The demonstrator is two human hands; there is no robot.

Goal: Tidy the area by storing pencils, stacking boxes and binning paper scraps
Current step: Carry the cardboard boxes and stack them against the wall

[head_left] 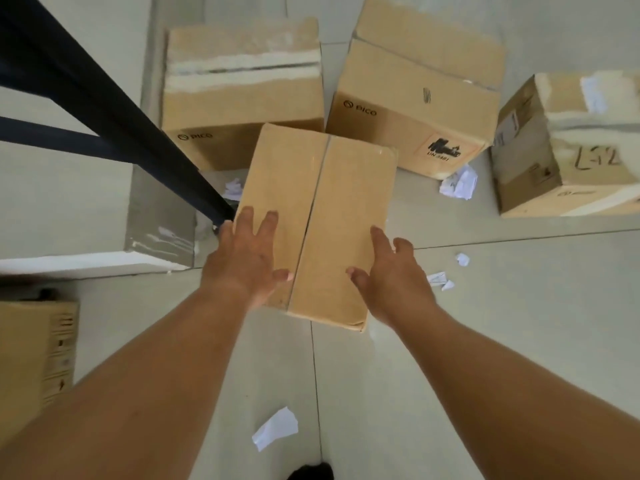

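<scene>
A brown taped cardboard box (325, 209) stands on the pale tiled floor in the middle. My left hand (247, 256) lies spread over its near left top, fingers straight. My right hand (389, 275) hovers at its near right edge with fingers loosely open; contact cannot be told. Three more boxes sit behind: one at back left (242, 95), one at back centre (419, 88), one at right (571, 143). Paper scraps lie about: a crumpled ball (459, 183), one beside the box (232, 189), small bits (441, 280), (462, 259), and a torn piece (275, 429) near me.
A black metal frame leg (114, 109) slants down to the floor just left of the middle box. A grey and white ledge (104, 237) runs along the left. Another cardboard box (34, 355) stands at the lower left. My dark shoe (311, 472) shows at the bottom.
</scene>
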